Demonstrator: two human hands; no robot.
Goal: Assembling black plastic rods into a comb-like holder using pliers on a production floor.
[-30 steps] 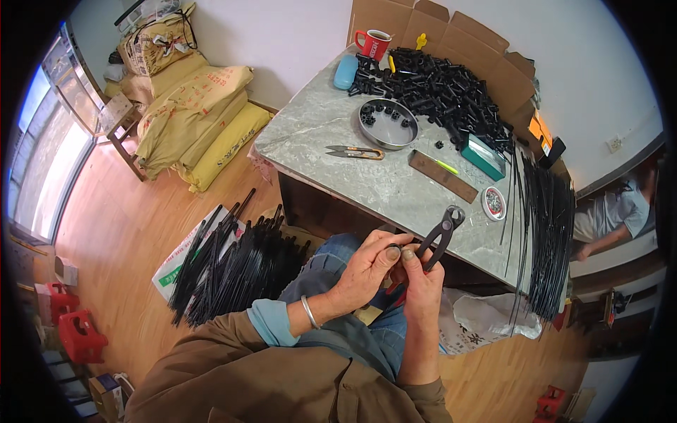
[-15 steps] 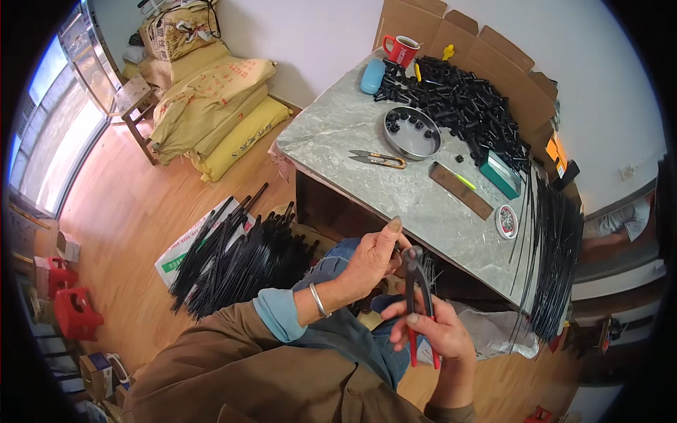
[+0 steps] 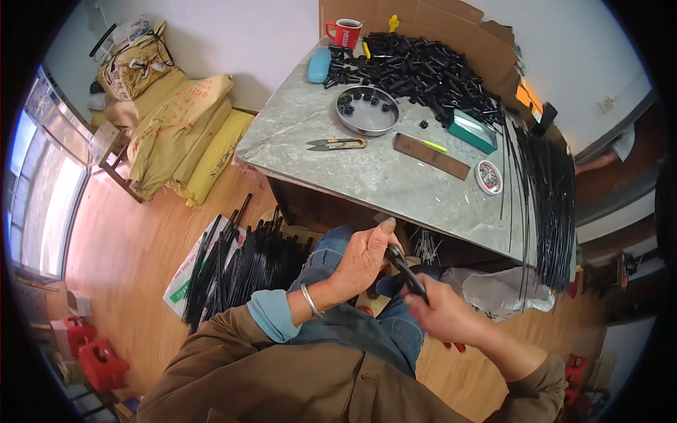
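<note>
Right hand (image 3: 444, 314) grips pliers (image 3: 405, 271), left hand (image 3: 363, 257) pinching their tip — table (image 3: 395, 176) edge just ahead.

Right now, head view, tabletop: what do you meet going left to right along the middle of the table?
Thread snips → round metal dish → brown flat strip → teal box → small round tin → bundle of long black rods.

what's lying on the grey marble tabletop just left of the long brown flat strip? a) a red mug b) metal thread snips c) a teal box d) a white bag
b: the metal thread snips lie on the grey marble tabletop, left of the long brown flat strip.
</note>
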